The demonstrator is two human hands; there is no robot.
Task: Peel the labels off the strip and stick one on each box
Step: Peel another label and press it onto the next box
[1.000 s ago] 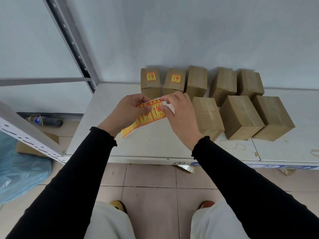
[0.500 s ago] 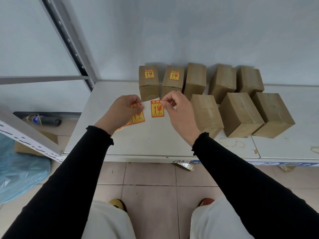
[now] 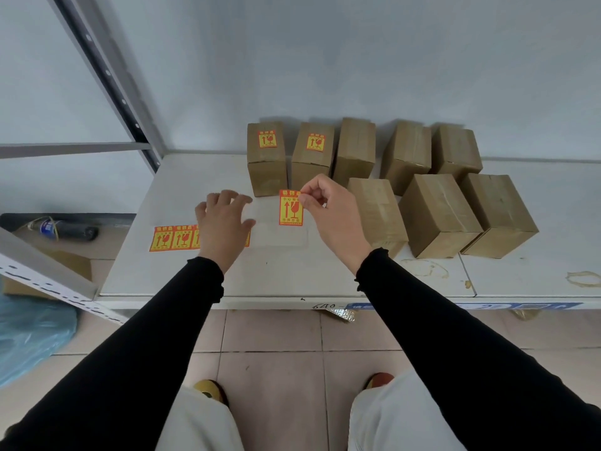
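Observation:
My right hand [image 3: 328, 213] pinches one peeled red-and-yellow label [image 3: 291, 208] by its top corner, hanging above the white shelf [image 3: 292, 275]. The label strip [image 3: 169, 238] lies flat on the shelf at the left, its right part under my left hand [image 3: 224, 222], which hovers over it with fingers spread. Several brown cardboard boxes stand at the back in two rows. The two leftmost boxes [image 3: 266, 157] [image 3: 313, 154] each carry a label on top. The third back box [image 3: 355, 151] and the front box [image 3: 377, 216] beside my right hand are bare.
A grey shelving upright [image 3: 107, 76] slants up at the left. On the floor left of the shelf lie a dark bottle [image 3: 61, 229] and a blue plastic bag [image 3: 29, 336]. Old tape rings mark the shelf at the right [image 3: 583, 278].
The label has come off the strip and hangs from my right hand. My left hand has laid the strip flat on the shelf and let go of it.

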